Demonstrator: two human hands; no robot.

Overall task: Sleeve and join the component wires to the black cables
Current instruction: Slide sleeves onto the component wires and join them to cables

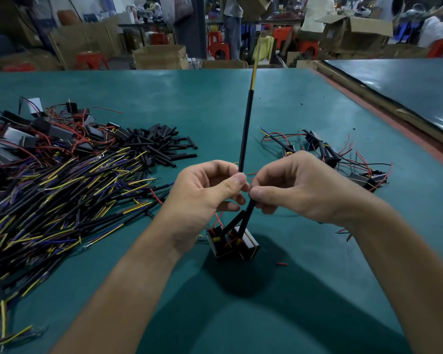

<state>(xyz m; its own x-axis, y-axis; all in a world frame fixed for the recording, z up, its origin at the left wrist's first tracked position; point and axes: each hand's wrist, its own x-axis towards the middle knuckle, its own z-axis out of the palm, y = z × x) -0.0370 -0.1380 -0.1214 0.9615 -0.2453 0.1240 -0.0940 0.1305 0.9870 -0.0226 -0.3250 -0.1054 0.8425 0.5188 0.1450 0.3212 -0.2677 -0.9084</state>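
Head view. We judge the joining step is in hand, mid-air above the counter [241, 98]. Left hand [210, 190]: fingers [237, 181] curled tight, pinching the upright cable [246, 129] at its lower end. Right hand [299, 187]: closed the same way, pinching a sleeve [250, 206] that runs down to the components [232, 241] just below. Next, we reckon, the sleeve must slide over the joint, which calls for a steady pinch.
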